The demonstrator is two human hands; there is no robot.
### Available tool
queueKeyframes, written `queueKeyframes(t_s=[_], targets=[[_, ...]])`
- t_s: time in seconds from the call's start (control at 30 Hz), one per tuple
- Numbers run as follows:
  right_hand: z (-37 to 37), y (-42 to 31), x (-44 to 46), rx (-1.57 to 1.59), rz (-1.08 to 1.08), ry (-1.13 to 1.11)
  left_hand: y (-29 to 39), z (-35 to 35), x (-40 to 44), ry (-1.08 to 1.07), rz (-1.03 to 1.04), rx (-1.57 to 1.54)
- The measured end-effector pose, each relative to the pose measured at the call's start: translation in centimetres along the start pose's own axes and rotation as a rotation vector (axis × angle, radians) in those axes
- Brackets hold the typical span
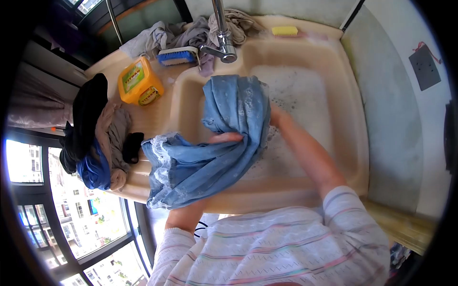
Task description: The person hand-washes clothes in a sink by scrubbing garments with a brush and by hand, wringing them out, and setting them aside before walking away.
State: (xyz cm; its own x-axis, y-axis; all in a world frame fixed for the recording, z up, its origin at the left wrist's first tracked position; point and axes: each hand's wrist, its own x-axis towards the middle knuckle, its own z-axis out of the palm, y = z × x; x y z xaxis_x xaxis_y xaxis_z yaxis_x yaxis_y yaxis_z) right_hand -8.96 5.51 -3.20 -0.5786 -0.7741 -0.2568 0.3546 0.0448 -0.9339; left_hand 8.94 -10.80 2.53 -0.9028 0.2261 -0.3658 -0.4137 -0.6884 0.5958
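Observation:
A wet blue garment with white lace trim [224, 157] is held up over the sink [350, 124], soap suds clinging to its folds. Whether it is a skirt, trousers or a top I cannot tell. My left hand [226, 137] reaches up from beneath the cloth, and its fingers show closed on a fold at the middle. At the bundle's right side is my right hand [275, 114], pressed against the cloth; its fingers are hidden behind it. The lace-edged end hangs leftward over my left forearm. Foamy water [300, 90] lies in the basin below.
A chrome tap [224, 45] rises at the back. Left of it are a blue scrubbing brush [177, 57], a yellow detergent jug [140, 82] and wet grey cloths [188, 38]. Dark and blue clothes [95, 143] pile on the left ledge. A yellow sponge or brush [285, 31] rests on the back rim.

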Motion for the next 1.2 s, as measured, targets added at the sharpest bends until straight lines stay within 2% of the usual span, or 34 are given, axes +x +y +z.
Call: queueKeyframes(t_s=[0.1, 0.17, 0.27, 0.37, 0.47, 0.57, 0.6, 0.63, 0.73, 0.83, 0.87, 0.93, 1.03, 1.13, 1.2], targets=[[-1.0, -1.9, -1.6, 0.395, 0.144, 0.051, 0.7, -0.4, 0.4, -0.010, 0.003, -0.007], [-1.6, -0.5, -1.6, 0.629, -0.269, 0.027, 0.5, -0.5, 0.8, -0.020, -0.014, -0.032], [0.8, -5.4, -0.9, 0.543, -0.462, -0.169, -0.4, -0.4, 1.4, -0.032, -0.044, -0.064], [0.7, -6.9, -1.1, 0.217, -0.241, 0.046, -1.6, -0.3, 1.6, -0.036, -0.070, -0.096], [1.3, -4.6, 1.4, -0.194, -0.243, 0.183, -2.3, -0.4, 1.3, -0.028, -0.083, -0.119], [-0.5, 3.2, 6.2, -0.440, -0.299, 0.384, -2.9, -0.2, 1.7, -0.030, -0.084, -0.126], [0.0, 3.1, 6.7, -0.534, -0.306, 0.473, -2.9, -0.2, 1.7, -0.028, -0.080, -0.126], [-0.2, 3.0, 6.3, -0.559, -0.279, 0.472, -2.9, -0.2, 1.7, -0.027, -0.079, -0.126], [-0.3, 0.7, 5.1, -0.477, -0.112, 0.406, -2.8, -0.4, 1.9, -0.021, -0.085, -0.139], [0.2, -5.9, 1.0, -0.028, -0.076, 0.028, -2.8, -0.9, 1.9, -0.020, -0.091, -0.157], [-1.3, -5.8, 0.4, 0.155, -0.184, -0.192, -2.8, -1.0, 2.0, -0.023, -0.093, -0.165], [-2.1, -4.9, -0.1, 0.311, -0.276, -0.171, -3.0, -1.2, 2.0, -0.030, -0.093, -0.178], [2.6, -5.7, 0.3, 0.666, -0.355, -0.414, -3.2, -1.1, 2.1, -0.041, -0.095, -0.196], [-1.0, -5.4, 0.5, 0.428, -0.435, -0.479, -3.4, -1.0, 2.0, -0.041, -0.097, -0.208], [-1.1, -5.2, -0.6, 0.489, -0.440, -0.323, -3.5, -1.3, 2.0, -0.043, -0.091, -0.218]])
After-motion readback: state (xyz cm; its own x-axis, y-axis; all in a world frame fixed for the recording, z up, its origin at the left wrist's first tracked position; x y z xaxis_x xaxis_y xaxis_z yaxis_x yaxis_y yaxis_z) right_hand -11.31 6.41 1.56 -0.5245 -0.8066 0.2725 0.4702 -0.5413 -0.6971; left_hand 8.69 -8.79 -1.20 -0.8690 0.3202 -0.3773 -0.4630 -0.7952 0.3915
